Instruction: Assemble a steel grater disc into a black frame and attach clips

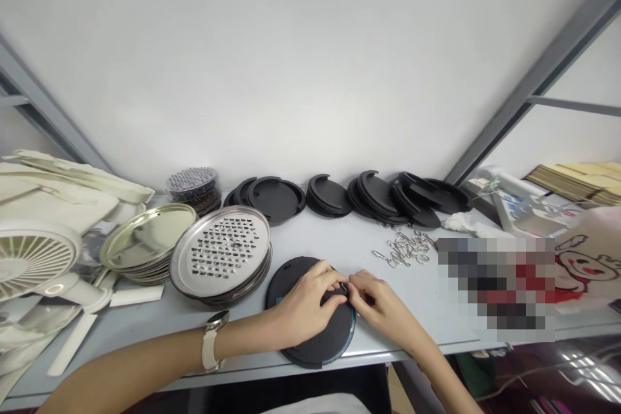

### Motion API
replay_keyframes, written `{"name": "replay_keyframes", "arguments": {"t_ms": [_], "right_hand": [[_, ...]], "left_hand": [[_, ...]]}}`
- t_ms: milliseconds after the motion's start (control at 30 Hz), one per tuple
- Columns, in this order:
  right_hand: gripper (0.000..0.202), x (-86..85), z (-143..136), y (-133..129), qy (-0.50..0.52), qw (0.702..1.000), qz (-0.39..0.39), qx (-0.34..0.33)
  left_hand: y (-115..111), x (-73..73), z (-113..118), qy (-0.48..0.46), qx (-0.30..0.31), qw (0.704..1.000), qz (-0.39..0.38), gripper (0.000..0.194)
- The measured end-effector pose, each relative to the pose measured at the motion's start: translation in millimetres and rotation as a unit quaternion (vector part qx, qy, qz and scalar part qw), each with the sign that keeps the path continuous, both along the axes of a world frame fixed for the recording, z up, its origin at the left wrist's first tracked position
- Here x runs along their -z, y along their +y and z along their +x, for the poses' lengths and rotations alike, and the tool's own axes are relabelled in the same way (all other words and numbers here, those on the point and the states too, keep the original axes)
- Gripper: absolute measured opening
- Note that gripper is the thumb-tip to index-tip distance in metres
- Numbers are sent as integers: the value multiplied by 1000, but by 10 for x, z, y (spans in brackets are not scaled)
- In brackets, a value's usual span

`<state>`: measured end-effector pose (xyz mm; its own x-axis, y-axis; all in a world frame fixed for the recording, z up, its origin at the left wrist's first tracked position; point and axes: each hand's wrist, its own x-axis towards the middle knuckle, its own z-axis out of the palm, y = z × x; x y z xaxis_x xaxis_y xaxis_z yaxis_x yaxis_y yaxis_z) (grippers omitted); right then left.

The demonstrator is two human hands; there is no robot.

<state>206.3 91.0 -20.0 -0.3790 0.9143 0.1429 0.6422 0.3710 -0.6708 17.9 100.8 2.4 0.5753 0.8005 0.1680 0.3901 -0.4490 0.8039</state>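
A round black plastic disc (303,352) with a blue-edged rim lies flat at the table's front edge. My left hand (310,304), with a watch on its wrist, rests over the disc, thumb and fingers pinched together at its right side. Facing it, my right hand (376,304) is closed too, its fingertips meeting those of the left. Between the fingertips shows a small shiny metal piece (344,286); most of it is hidden. Behind my right hand lies a loose pile of metal clasps with rings (405,249).
Left of the disc stand a stack of perforated metal discs (223,255) and a stack of gold-coloured discs (145,239). Several black round trays (279,200) line the wall. A white fan (33,265) is far left, a printed bag (587,259) far right.
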Motion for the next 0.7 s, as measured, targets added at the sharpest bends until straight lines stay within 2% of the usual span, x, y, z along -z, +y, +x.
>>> {"name": "replay_keyframes", "arguments": {"t_ms": [700], "right_hand": [[29, 16, 3, -5, -10, 1000, -7, 6]], "left_hand": [[2, -12, 0, 2, 9, 1000, -2, 25]]}}
